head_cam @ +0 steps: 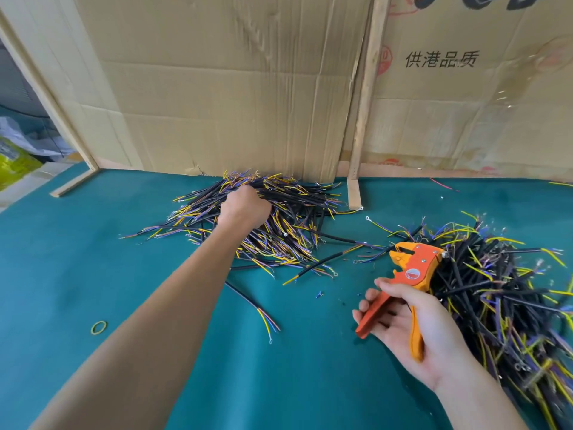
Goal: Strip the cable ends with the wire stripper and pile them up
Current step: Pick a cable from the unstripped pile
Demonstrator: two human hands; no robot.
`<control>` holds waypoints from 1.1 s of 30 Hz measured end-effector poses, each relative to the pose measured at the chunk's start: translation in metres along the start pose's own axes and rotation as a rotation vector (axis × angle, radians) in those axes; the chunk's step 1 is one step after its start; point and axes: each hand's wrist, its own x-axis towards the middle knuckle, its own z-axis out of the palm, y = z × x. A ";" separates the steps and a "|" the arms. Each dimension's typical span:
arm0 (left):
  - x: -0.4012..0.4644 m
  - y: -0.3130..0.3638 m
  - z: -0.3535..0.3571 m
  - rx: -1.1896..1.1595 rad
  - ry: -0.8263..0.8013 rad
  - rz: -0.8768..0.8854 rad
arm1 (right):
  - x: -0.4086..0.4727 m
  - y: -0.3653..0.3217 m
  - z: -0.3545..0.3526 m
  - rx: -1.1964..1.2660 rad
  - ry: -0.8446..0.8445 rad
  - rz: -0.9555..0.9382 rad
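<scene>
A pile of short black cables [294, 225] with yellow, blue and pink cores lies at the back centre of the green table [93, 259]. My left hand [243, 207] reaches into that pile with fingers curled down among the cables; whether it holds one is hidden. My right hand [403, 318] grips the orange wire stripper [412, 268] by its handles, jaws pointing up and left. A second, larger heap of cables [502, 299] spreads along the right side, just behind the stripper.
Two loose cables [257, 305] [316, 268] lie between the piles. A yellow rubber band [98, 327] sits at the front left. Cardboard sheets [232, 88] and a wooden post [362, 119] wall off the back of the table. Small insulation scraps dot the mat.
</scene>
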 end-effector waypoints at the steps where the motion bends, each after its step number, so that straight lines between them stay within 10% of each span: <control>1: -0.010 -0.004 -0.003 -0.066 0.015 0.004 | 0.000 0.000 0.000 -0.004 -0.007 -0.003; 13: -0.202 -0.039 0.072 -0.820 0.054 0.135 | -0.008 0.005 0.000 -0.139 -0.437 -0.008; 33: -0.214 -0.050 0.096 -0.737 -0.050 0.315 | -0.010 -0.007 -0.009 0.072 -0.762 -0.070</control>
